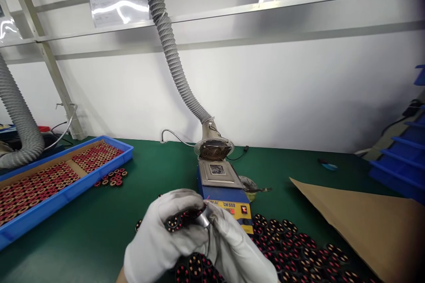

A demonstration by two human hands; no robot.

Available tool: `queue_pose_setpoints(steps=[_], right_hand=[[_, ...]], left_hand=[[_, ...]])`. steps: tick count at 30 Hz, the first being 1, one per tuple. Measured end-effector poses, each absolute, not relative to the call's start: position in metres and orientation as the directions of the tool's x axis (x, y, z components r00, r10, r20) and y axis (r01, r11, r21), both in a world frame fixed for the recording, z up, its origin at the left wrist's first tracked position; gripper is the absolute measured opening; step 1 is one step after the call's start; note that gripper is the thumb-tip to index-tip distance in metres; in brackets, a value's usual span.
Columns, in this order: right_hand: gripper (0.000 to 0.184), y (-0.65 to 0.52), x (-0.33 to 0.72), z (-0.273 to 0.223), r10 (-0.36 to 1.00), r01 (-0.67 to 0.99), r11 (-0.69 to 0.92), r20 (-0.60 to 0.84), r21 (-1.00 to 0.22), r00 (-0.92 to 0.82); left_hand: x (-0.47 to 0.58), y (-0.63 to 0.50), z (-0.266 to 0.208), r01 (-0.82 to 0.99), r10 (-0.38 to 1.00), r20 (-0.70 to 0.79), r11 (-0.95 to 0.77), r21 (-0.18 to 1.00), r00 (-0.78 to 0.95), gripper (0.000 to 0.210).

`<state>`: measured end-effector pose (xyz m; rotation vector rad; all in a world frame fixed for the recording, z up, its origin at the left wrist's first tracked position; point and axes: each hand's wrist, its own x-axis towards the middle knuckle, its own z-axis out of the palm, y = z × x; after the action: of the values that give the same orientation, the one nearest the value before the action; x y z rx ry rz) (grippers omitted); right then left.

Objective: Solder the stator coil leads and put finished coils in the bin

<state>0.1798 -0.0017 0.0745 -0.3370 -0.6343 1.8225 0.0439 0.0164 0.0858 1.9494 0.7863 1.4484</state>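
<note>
Both hands wear white gloves and meet low in the middle of the head view. My left hand (162,239) is closed around several small black round parts (173,222) with red and tan spots, which look like motor stators. At its fingertips is a short silver metal cylinder (203,219). My right hand (237,245) has its fingers pinched together against that cylinder, touching the left hand's fingers. A thin red wire end shows just above. What exactly lies between the right fingertips is partly hidden. More such stators (195,266) lie below the hands.
Ahead stands a blue and yellow solder pot (247,219) under a fume hood (214,147) with a grey hose (172,53). Loose stators (299,247) spread at right beside a cardboard sheet (361,216). A blue tray (83,185) with rows of stators is at left; blue bins (398,168) stand far right.
</note>
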Motion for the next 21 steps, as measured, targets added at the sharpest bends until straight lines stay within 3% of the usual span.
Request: queue_pose_setpoints(steps=[4, 7, 10, 13, 15, 18, 21], right_hand=[[0.025, 0.001, 0.175, 0.071, 0.954, -0.751, -0.185, 0.067, -0.634, -0.291], [0.027, 0.007, 0.174, 0.066, 0.954, -0.739, -0.155, 0.093, -0.655, -0.283], [0.025, 0.015, 0.177, 0.061, 0.958, -0.740, -0.131, 0.107, -0.660, -0.265], [0.027, 0.022, 0.183, 0.056, 0.938, -0.736, -0.200, 0.091, -0.647, -0.334], [0.030, 0.024, 0.184, 0.053, 0.925, -0.725, -0.222, 0.095, -0.652, -0.369], [0.032, 0.022, 0.179, 0.053, 0.971, -0.743, -0.113, 0.086, -0.660, -0.224], [0.033, 0.022, 0.177, 0.055, 0.981, -0.735, -0.101, 0.057, -0.670, -0.187]], left_hand=[[0.052, 0.020, 0.086, 0.136, 0.643, 0.735, -0.765, 0.630, 0.216, 0.028], [0.052, 0.022, 0.082, 0.157, 0.584, 0.784, -0.812, 0.562, 0.211, 0.018], [0.048, 0.019, 0.079, 0.143, 0.678, 0.731, -0.733, 0.665, 0.078, 0.011], [0.045, 0.016, 0.083, 0.115, 0.808, 0.585, -0.575, 0.810, -0.077, 0.014], [0.047, 0.015, 0.089, 0.115, 0.854, 0.520, -0.517, 0.848, -0.004, 0.017], [0.054, 0.016, 0.094, 0.067, 0.839, 0.522, -0.536, 0.842, 0.153, 0.023], [0.057, 0.017, 0.088, 0.002, 0.811, 0.579, -0.581, 0.814, 0.084, 0.019]])
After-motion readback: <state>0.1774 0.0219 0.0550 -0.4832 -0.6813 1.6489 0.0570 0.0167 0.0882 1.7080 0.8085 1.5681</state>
